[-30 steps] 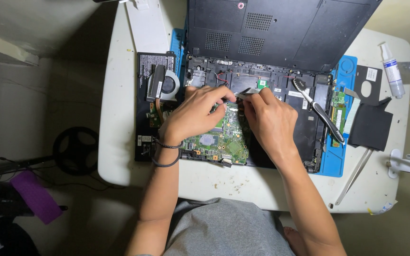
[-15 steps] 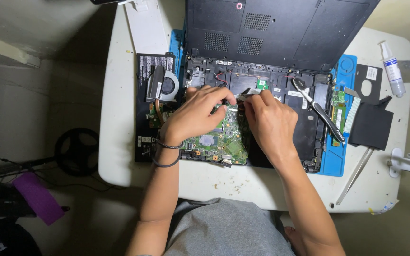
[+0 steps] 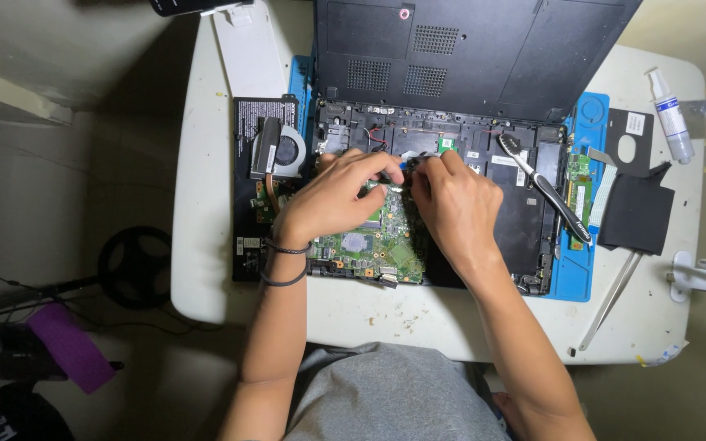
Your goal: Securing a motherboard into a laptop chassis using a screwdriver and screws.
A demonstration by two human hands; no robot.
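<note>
Green circuit board (image 3: 373, 245), flat and studded with small chips, lying in the open black plastic laptop shell (image 3: 525, 220) at table (image 3: 206, 204) centre. Left hand (image 3: 332, 200) and right hand (image 3: 451, 204) curl over its 12 o'clock edge, fingertips pinched narrowly together (what they grip is hidden). Copper-piped round fan (image 3: 283, 153) at 9 o'clock; black-and-silver screwdriver (image 3: 545, 188) at 3 o'clock.

A single head-worn camera looks almost straight down from above the person, near enough that the small white rounded table (image 3: 230, 269) fills most of the frame, with dim floor showing along the left edge. The opened black laptop base (image 3: 525, 220) sits at upper centre, and the left hand (image 3: 332, 204) and right hand (image 3: 455, 204) meet mid-frame, forearms rising from the bottom edge. No second view shares the scene.
</note>
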